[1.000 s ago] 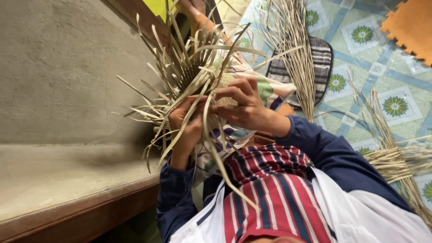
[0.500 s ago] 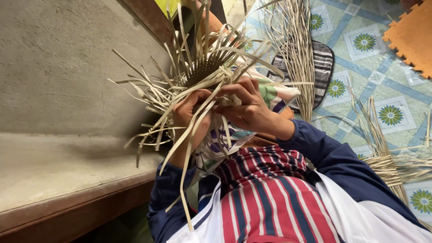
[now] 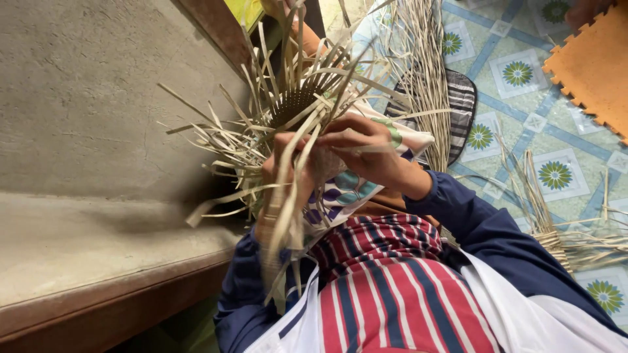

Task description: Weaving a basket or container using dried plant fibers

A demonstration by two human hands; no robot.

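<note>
Head view, looking down at the lap. Grey concrete wall (image 3: 98, 85) fills the left side, with a brown wooden ledge (image 3: 98, 307) running along its lower edge. Tiled floor (image 3: 523, 137), blue and green flower pattern, occupies the right side; an orange foam mat (image 3: 592, 59) lies at the floor's upper right corner, and a dark striped mat (image 3: 466, 104) lies near the floor's middle top. A tall sheaf of pale straw strips (image 3: 425, 72) stands on the striped mat; a second tied bundle of strips (image 3: 562, 238) lies on the floor at its right edge. The person wears a dark blue sleeve (image 3: 497, 235) and a red striped cloth (image 3: 399, 287), with a patterned cloth (image 3: 353, 186) over the lap. Half-woven straw piece (image 3: 294, 108) is held up above the lap, well clear of the floor, its dark round woven centre facing the camera and loose strips fanning out all round. Left hand (image 3: 284, 170) grips the piece from below, fingers closed around strips that hang down past the wrist. Right hand (image 3: 363, 147) is closed on strips at the piece's lower edge, fingers curled, just beside the left hand.
</note>
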